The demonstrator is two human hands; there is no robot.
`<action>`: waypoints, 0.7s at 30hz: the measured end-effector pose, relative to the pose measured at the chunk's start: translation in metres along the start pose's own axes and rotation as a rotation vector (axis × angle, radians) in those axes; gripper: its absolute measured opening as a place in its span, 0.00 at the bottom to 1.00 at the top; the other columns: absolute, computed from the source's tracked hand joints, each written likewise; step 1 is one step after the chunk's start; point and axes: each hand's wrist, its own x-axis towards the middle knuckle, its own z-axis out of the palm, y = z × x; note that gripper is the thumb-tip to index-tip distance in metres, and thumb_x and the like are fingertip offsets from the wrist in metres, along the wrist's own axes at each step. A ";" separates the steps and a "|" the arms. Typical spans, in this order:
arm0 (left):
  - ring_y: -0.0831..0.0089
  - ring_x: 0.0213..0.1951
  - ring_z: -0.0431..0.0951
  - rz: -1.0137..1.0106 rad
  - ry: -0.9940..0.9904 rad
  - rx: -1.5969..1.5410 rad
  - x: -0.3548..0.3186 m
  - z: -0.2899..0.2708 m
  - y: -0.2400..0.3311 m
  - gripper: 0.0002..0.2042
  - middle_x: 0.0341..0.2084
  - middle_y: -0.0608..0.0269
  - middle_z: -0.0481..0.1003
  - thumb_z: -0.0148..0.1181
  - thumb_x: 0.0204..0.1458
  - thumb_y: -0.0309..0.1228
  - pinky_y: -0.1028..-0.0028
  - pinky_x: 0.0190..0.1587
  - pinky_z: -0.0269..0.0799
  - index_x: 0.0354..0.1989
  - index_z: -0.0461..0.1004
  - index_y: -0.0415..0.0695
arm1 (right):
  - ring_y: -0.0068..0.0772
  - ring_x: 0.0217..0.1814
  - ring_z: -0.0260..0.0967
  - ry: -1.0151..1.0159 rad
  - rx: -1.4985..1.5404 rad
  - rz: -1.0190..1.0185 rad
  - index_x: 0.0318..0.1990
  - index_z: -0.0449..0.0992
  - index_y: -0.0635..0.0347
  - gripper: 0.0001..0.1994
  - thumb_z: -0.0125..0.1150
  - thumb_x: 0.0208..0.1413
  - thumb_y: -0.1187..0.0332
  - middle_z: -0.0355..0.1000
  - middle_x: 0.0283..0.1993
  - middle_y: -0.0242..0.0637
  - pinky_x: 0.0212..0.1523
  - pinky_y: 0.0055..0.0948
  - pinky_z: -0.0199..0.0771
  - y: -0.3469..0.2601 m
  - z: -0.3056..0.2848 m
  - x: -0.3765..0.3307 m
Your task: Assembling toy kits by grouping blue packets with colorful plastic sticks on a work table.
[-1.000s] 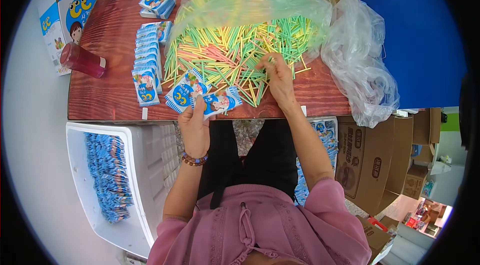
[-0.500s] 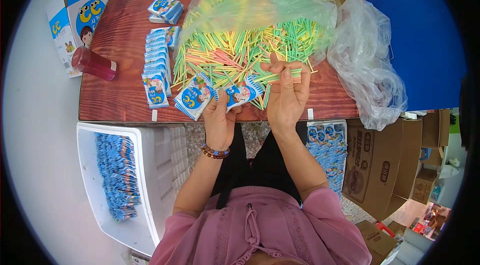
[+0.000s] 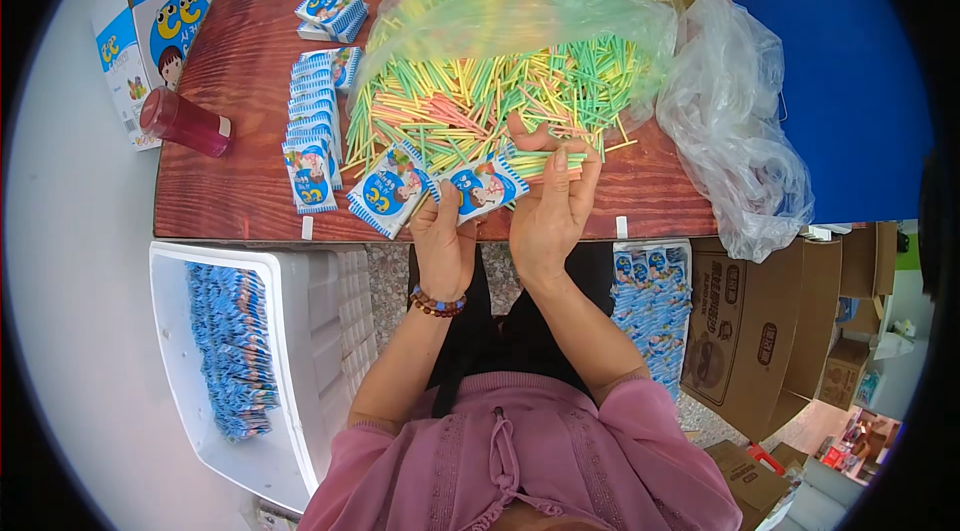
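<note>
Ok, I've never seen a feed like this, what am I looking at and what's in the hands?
It is one fisheye camera on a person's head, looking down, so edges bend. The left hand holds a small blue packet; the right hand holds a bunch of coloured sticks at its mouth. On the wooden table lie a heap of sticks spilling from a clear bag, a row of packets and a red bottle. A white bin below left holds more packets.

sticks' ends hidden inside right hand grip, count unreadable. open clear bag veils straw pile at 12 o'clock. cardboard boxes cut by rim at 4 o'clock.
</note>
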 end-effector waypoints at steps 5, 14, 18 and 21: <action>0.78 0.41 0.77 0.053 0.030 -0.016 0.001 0.003 -0.003 0.10 0.40 0.65 0.78 0.51 0.63 0.33 0.73 0.46 0.74 0.42 0.75 0.40 | 0.47 0.66 0.57 -0.044 -0.118 -0.026 0.45 0.61 0.59 0.05 0.41 0.67 0.70 0.67 0.55 0.50 0.64 0.43 0.56 0.003 -0.002 -0.008; 0.72 0.44 0.77 -0.026 -0.019 -0.124 0.011 -0.007 -0.002 0.12 0.42 0.62 0.78 0.49 0.63 0.35 0.70 0.47 0.75 0.44 0.74 0.40 | 0.41 0.74 0.44 -0.403 -0.555 0.069 0.59 0.66 0.63 0.21 0.42 0.66 0.58 0.51 0.70 0.49 0.70 0.37 0.45 -0.013 -0.024 0.004; 0.69 0.46 0.77 -0.008 -0.063 -0.148 0.007 -0.011 0.005 0.13 0.45 0.60 0.76 0.48 0.64 0.35 0.65 0.49 0.75 0.46 0.73 0.39 | 0.28 0.57 0.66 -0.369 -0.758 0.074 0.47 0.75 0.64 0.10 0.53 0.61 0.73 0.72 0.53 0.38 0.59 0.27 0.63 -0.030 -0.065 0.048; 0.69 0.47 0.77 -0.013 -0.087 -0.161 0.003 -0.010 0.001 0.13 0.47 0.59 0.76 0.47 0.64 0.34 0.65 0.51 0.73 0.46 0.73 0.38 | 0.22 0.41 0.70 -0.384 -1.112 0.138 0.41 0.77 0.64 0.07 0.58 0.57 0.74 0.74 0.40 0.34 0.43 0.23 0.69 -0.041 -0.108 0.085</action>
